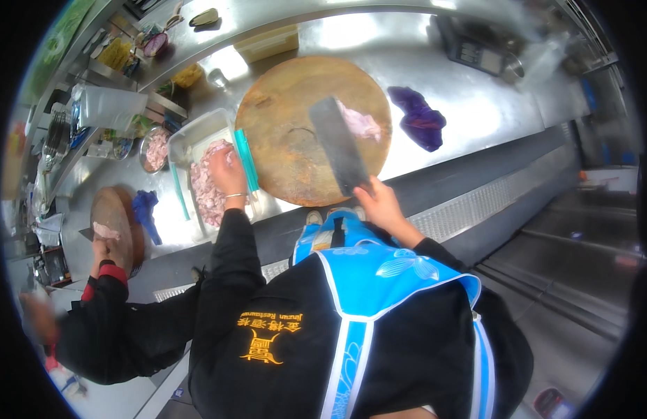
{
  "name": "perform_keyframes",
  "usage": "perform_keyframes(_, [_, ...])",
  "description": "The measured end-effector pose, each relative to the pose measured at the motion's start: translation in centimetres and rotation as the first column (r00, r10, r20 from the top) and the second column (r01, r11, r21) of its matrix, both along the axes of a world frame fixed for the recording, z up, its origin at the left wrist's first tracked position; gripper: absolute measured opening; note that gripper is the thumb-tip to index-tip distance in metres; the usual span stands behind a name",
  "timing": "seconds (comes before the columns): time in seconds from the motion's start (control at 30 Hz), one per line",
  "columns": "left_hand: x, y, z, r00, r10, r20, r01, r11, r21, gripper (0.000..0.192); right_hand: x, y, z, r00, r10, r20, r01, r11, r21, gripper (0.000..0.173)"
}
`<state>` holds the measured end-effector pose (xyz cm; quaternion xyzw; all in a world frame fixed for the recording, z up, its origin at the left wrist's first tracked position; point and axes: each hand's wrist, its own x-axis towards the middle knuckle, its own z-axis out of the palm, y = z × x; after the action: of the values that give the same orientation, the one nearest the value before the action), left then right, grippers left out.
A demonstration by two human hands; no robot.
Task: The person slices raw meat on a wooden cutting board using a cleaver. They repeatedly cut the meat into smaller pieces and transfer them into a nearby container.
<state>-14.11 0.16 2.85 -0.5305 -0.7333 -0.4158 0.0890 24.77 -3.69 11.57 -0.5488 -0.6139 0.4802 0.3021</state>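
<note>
My right hand (378, 205) grips the handle of a broad cleaver (338, 144), whose blade lies over a thick round wooden chopping block (281, 131). Right of the blade, on the block, is a piece of pale raw meat (361, 121). With a bracelet at the wrist, my left hand (229, 170) is in a clear plastic tub (178, 140), on a heap of chopped raw meat (205, 191). Its fingertips are partly hidden, so whether they hold any meat cannot be told. A teal strip (246, 160) stands along the tub's side nearest the block.
A purple cloth (419, 119) lies right of the block, a scale (476, 55) beyond it. A metal bowl of meat (156, 150) stands left of the tub. At far left a co-worker's hands (100, 249) are at a smaller block (127, 209), near a blue cloth (146, 212).
</note>
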Motion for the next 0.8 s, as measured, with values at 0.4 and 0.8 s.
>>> perform_keyframes(0.4, [22.0,15.8,-2.0,0.887,-0.394,0.243,0.462,0.720,-0.519,0.017,10.9,-4.9,-1.6,0.932,-0.355,0.071,0.360,0.930,-0.071,0.034])
perform_keyframes(0.8, [19.9,3.4,1.8,0.164,0.121,0.979,0.681,0.704,-0.201,0.028,10.3,-4.0,2.8,0.962,-0.194,0.193,0.229,0.958,-0.174,0.027])
